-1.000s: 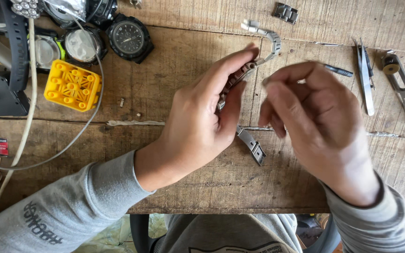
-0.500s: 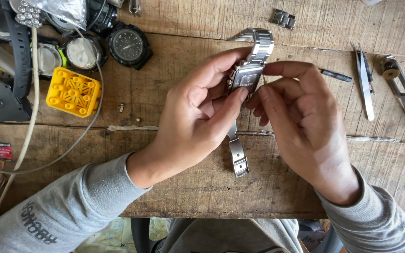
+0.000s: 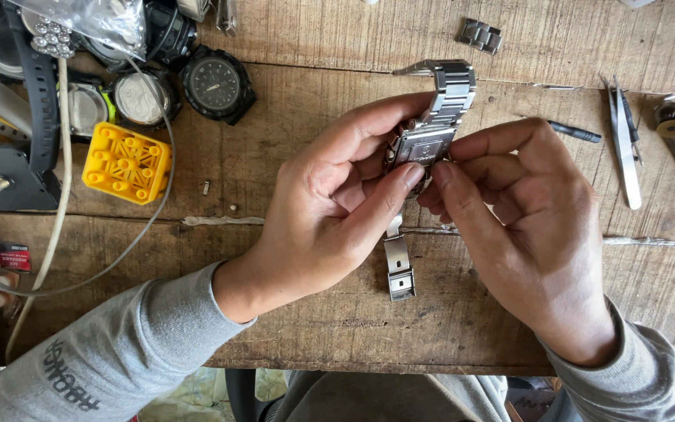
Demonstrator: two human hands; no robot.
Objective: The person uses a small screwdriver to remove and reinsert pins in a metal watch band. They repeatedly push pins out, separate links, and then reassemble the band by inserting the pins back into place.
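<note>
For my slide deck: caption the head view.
Left hand and right hand hold a silver metal-bracelet wristwatch above a worn wooden workbench.

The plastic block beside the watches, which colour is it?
Yellow, seen in the head view.

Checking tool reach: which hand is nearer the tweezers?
Right. The right hand holds the watch just left of the tweezers; the left hand is farther left.
</note>
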